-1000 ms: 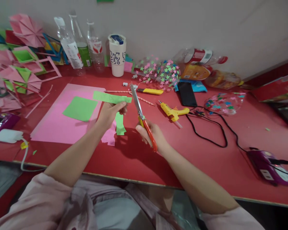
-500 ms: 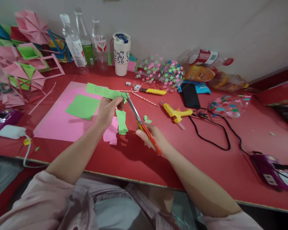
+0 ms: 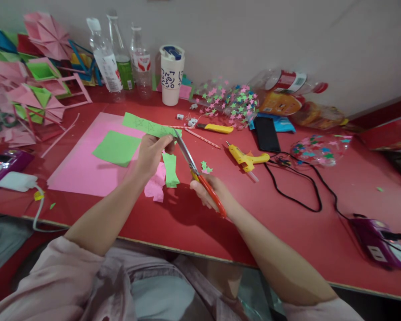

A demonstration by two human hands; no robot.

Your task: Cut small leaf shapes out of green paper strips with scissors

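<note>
near edge: a red table (image 3: pixel 187 232) runs below both forearms. the right hand (image 3: pixel 223 191) is closed around the red and yellow handles of the scissors (image 3: pixel 211 191); the thumb lies along one side, and the other fingers are partly hidden behind the handle. the blades point away and to the left, lying close together.

middle ground: pink scraps (image 3: pixel 155 183) and an hourglass-shaped green offcut (image 3: pixel 171 170) lie on the table between the hands, with small green star cut-outs (image 3: pixel 206 167) just beyond the right hand. the left hand (image 3: pixel 151 156) is drawn into a narrow pinch, thumb extended along the green strip (image 3: pixel 137 122), which bears faint star outlines. the strip's right end meets the blade tips in this view; whether the paper sits between the blades cannot be told. to the left, a green square (image 3: pixel 116 148) rests on a larger pink sheet (image 3: pixel 76 165); to the right lies a yellow glue gun (image 3: pixel 245 158).

far ground: a yellow-handled knife (image 3: pixel 218 129) lies flat, and a white cup (image 3: pixel 171 80) stands upright near the wall.
</note>
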